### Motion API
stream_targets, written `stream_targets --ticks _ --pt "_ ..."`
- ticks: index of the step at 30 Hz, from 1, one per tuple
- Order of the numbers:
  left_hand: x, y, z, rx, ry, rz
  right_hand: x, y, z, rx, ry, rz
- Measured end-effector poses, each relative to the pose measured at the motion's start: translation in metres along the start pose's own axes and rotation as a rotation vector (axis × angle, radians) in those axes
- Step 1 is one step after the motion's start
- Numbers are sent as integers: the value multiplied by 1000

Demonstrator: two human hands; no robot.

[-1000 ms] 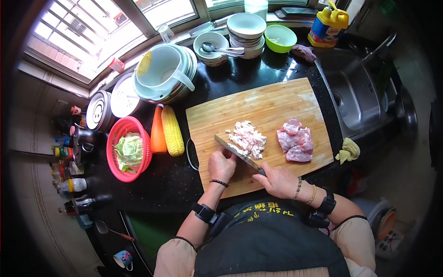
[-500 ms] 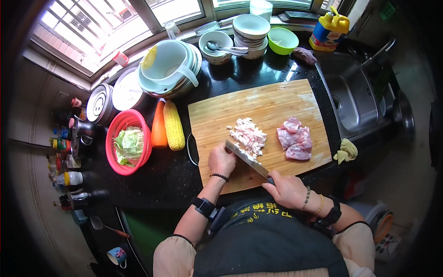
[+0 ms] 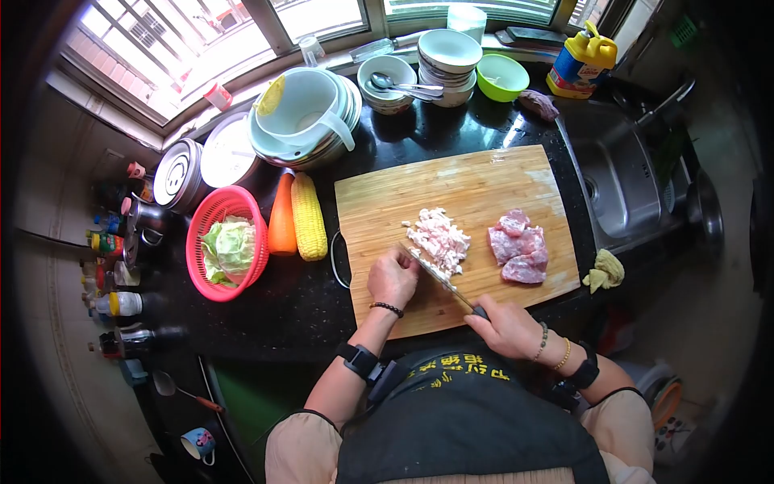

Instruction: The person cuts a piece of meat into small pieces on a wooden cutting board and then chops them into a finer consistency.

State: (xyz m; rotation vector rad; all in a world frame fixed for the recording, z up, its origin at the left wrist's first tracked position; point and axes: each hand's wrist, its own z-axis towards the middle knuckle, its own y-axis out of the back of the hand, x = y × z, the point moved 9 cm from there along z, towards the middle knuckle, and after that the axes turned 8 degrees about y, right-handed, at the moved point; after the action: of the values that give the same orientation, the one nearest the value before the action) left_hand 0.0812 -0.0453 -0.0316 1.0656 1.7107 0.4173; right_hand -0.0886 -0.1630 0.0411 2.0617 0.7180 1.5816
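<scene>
My right hand [image 3: 512,329] grips the dark handle of a kitchen knife [image 3: 445,282], whose blade slants up and left across the wooden cutting board [image 3: 371,202]. At the blade's tip end, my left hand [image 3: 393,278] is closed with its fingertips against the knife; the exact hold is partly hidden. Just beyond the blade lies a heap of chopped pale meat [image 3: 439,236], its lower edge touching or close to the knife. Farther right on the board sit larger pieces of raw pink meat [image 3: 518,246].
Left of the board are a corn cob [image 3: 308,218], a carrot [image 3: 282,218] and a red basket [image 3: 262,262] holding cabbage. Stacked bowls [image 3: 449,52] and a white strainer [image 3: 298,101] stand behind. A sink [image 3: 617,181] is at right, with a crumpled cloth [image 3: 605,271] near the board's corner.
The knife blade has rolled so that less of its flat face shows. Both hands keep their holds. The whole view has shifted slightly.
</scene>
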Motion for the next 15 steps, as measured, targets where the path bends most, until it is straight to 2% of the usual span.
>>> stream_targets --ticks 6,11,15 --pt "5 -4 2 -20 -14 12 0 -9 7 88 -84 -89" --pt "4 1 -1 -47 6 7 1 -17 30 12 6 -72" --pt "1 -2 -2 -8 -14 21 -7 -9 22 -13 -1 30"
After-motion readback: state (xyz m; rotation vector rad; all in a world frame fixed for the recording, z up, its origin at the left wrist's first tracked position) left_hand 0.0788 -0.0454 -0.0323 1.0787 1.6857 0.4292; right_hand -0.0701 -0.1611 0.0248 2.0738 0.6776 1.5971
